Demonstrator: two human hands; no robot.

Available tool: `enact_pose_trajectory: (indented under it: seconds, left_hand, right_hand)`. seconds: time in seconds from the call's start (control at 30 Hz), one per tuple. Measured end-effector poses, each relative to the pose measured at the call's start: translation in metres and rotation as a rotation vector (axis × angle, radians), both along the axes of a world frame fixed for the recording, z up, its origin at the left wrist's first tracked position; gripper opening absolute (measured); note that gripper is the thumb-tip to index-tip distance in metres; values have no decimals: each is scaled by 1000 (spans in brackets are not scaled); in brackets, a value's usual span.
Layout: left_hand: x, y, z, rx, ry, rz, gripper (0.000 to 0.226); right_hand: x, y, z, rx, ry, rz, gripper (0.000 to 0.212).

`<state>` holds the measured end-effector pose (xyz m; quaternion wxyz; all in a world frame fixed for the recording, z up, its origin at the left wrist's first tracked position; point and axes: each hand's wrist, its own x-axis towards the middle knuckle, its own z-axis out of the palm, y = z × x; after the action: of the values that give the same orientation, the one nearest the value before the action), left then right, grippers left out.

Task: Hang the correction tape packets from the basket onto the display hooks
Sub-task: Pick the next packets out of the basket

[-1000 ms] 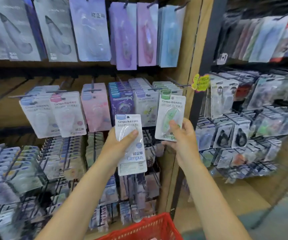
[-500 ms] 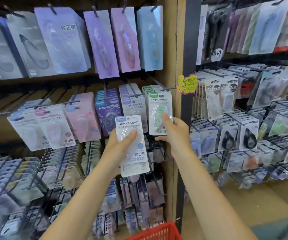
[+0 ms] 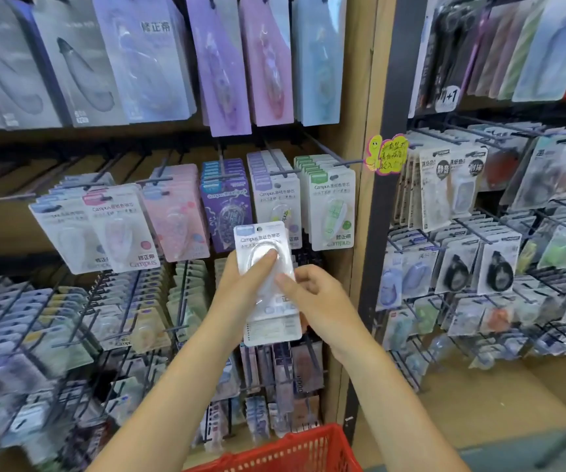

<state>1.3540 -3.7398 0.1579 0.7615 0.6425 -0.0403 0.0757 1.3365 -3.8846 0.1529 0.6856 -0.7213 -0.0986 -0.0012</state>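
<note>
- White card and clear blister: one correction tape packet point(image 3: 268, 284) sits in front of the display, below the middle row of hooks, with its hang hole at the top edge still free.
- The left hand point(image 3: 240, 287) grips it from the left side, thumb pressed on the blister bubble.
- The right hand point(image 3: 312, 301) now comes onto the same packet, thumb on its front and fingers curled round the right edge; half a second ago this hand held a green-labelled packet up at the far-right hook.
- That green-labelled packet point(image 3: 334, 212) now hangs at the front of its hook point(image 3: 339, 162), beside the wooden upright point(image 3: 360, 233), with no hand on it. So one packet appears done and the right hand has been freed.
- The head view has also dropped a little, so the red basket point(image 3: 292, 451) shows more of its rim at the bottom edge; what lies inside it cannot be seen.
- My reading: the white packet is being passed or steadied between both hands before hanging. Its label looks closest to the packets on the neighbouring hook point(image 3: 283, 172) just above, which seems the likely target.
- The hole must meet the hook tip squarely, or the card may bend or nudge the front packets.
</note>
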Motion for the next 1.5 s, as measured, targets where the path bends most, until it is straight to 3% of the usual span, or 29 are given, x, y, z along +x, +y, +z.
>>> enact_pose_trajectory:
  seconds: [0.17,0.33,0.53,0.63,0.9,1.07,1.2,1.33,1.43,1.5]
  left_hand:
    - [-17,21,10,204,34,21,41]
    - [-38,70,12,172,40,3,36]
    - [-57,137,0,51,11,-70,65]
    - [-66,172,-9,-17,11,5,74]
    - [-86,260,-21,-236,18,450,42]
    - [-94,283,-11,-268,-8,508,41]
    - [-100,297,-9,-274,-8,483,37]
    - [-104,309,-12,-270,-5,427,34]
    - [-105,315,-13,-276,-5,380,35]
    - [-105,318,-12,-267,-9,345,39]
  right_hand:
    - [-7,32,5,33,-18,21,30]
    - [-13,72,13,105,-65,11,26]
    - [-7,125,23,145,-92,-21,22]
    - [-6,156,26,132,-96,8,23]
    - [-13,228,42,32,-195,136,13]
    - [-4,272,57,-90,-229,153,15]
    - [5,295,53,-136,-197,36,25]
    - [3,302,45,-6,-191,-44,26]
    - [6,310,45,-13,-318,-153,37]
    - [13,313,47,-155,-419,-218,32]
